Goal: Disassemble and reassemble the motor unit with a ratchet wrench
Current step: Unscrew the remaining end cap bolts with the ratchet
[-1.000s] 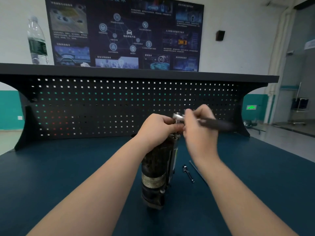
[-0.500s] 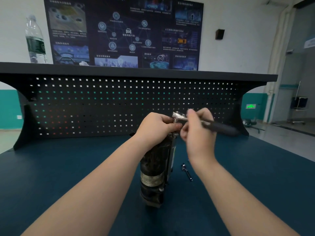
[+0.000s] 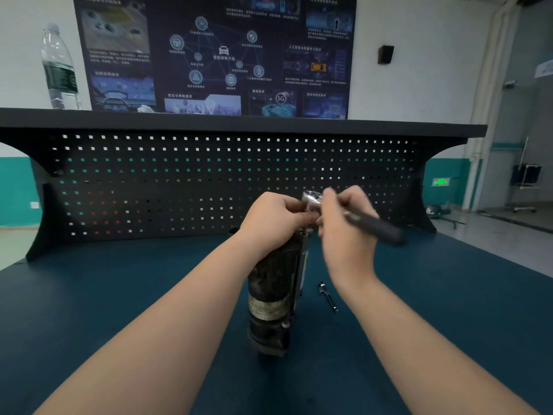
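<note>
A dark, worn motor unit (image 3: 273, 298) stands upright on the blue table (image 3: 119, 295). My left hand (image 3: 276, 218) grips its top end. My right hand (image 3: 347, 226) holds the ratchet wrench (image 3: 374, 224) by its black handle; the silver head (image 3: 311, 199) sits over the motor's top, right beside my left fingers. What the head is seated on is hidden by my fingers. A long silver bolt (image 3: 327, 296) lies on the table just right of the motor.
A black perforated back panel (image 3: 179, 181) with a shelf on top closes off the table's far side. A plastic water bottle (image 3: 58, 67) stands on the shelf at the left. A dark poster (image 3: 215, 55) hangs on the wall behind.
The wrench handle has swung towards me and to the right, its far end dropping lower. My left hand has stayed on the motor's top.
</note>
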`<state>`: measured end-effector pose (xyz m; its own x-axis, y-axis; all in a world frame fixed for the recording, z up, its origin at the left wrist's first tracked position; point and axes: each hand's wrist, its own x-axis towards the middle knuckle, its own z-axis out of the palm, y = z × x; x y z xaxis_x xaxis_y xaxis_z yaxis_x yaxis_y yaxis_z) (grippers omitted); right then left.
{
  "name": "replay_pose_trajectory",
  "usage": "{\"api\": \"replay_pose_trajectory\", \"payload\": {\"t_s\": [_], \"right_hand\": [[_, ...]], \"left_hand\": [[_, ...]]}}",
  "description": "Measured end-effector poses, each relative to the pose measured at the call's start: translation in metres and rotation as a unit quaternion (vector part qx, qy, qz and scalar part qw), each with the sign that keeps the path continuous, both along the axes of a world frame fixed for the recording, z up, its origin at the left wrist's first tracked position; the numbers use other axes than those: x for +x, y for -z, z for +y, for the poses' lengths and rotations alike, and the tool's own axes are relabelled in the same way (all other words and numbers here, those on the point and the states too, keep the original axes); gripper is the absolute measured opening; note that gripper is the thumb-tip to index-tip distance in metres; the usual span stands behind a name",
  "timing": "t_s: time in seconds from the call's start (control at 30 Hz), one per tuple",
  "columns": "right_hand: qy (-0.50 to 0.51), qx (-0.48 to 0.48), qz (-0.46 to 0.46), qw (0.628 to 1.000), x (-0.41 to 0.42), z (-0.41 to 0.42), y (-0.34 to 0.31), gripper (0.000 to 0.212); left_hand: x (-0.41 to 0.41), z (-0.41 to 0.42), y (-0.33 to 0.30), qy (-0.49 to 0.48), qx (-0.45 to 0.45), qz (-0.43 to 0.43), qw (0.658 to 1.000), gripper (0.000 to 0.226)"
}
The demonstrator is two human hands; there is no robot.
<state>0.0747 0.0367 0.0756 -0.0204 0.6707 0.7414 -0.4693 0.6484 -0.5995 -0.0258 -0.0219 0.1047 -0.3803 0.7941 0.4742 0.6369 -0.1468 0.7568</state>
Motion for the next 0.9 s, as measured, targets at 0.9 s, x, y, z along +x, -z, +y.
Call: {"api": "replay_pose_trajectory", "payload": {"t_s": [0.9], "right_hand": [[-0.14,-0.101,-0.132,0.976,0.019,0.014,-0.025,0.024]], "left_hand": [[-0.008,-0.009,-0.008,0.036,-0.06,-0.057,0.996,0.028]]}}
